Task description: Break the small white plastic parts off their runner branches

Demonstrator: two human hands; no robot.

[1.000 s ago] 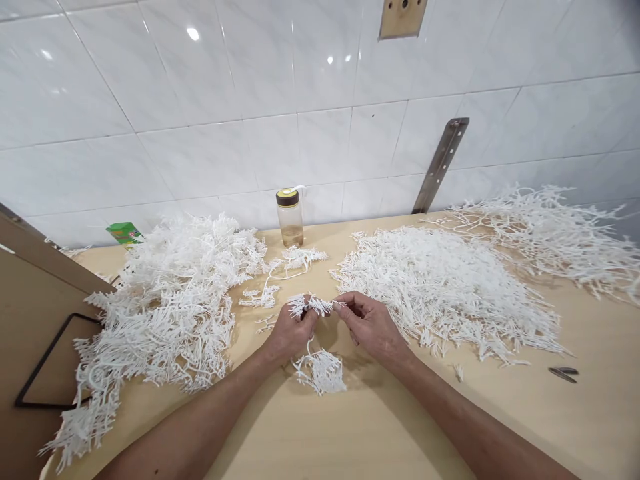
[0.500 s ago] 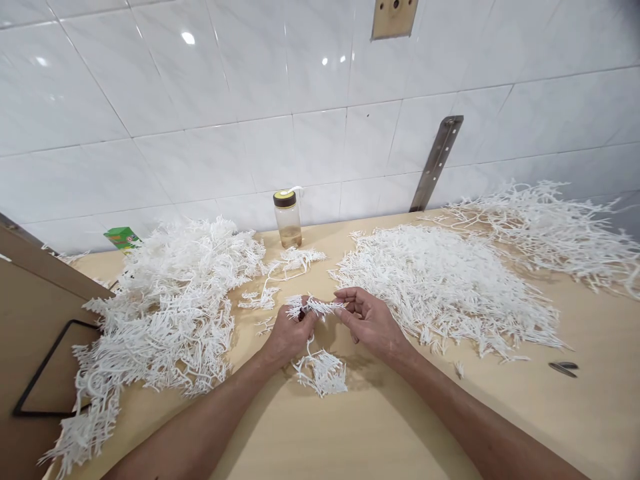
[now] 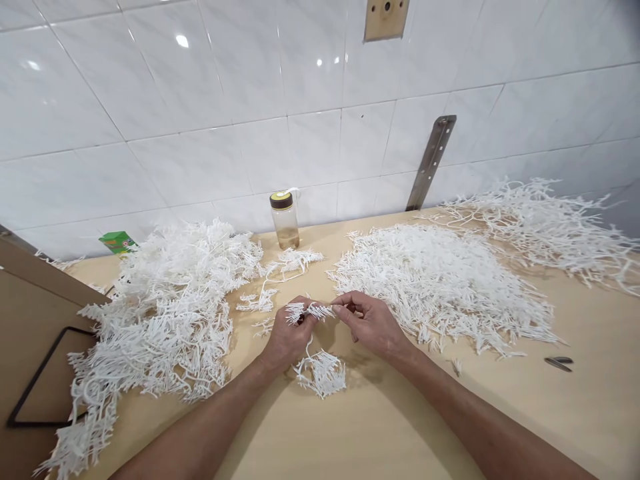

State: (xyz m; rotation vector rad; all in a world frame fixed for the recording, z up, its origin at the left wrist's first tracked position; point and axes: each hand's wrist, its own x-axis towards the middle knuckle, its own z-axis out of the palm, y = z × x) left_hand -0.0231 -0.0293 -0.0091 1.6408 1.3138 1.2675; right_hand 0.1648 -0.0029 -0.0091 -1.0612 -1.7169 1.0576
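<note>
Between my hands is a white branched plastic sprig with many short prongs. My left hand is closed around its left part, and some prongs stick out above the fingers. At the sprig's right end, my right hand pinches with thumb and forefinger. Below my left hand hangs a joined white cluster of prongs, low over or on the table; I cannot tell if it touches. Loose white branched strands lie just beyond my hands.
A tall heap of white branched pieces is on the left, a flatter pile on the right, longer branches behind it. A bottle stands by the tiled wall. Small metal snips lie at right; a cardboard box is at left.
The view has shifted slightly. My hands stay at nearly the same place, still on the sprig, with the right fingertips a little closer to its end.
</note>
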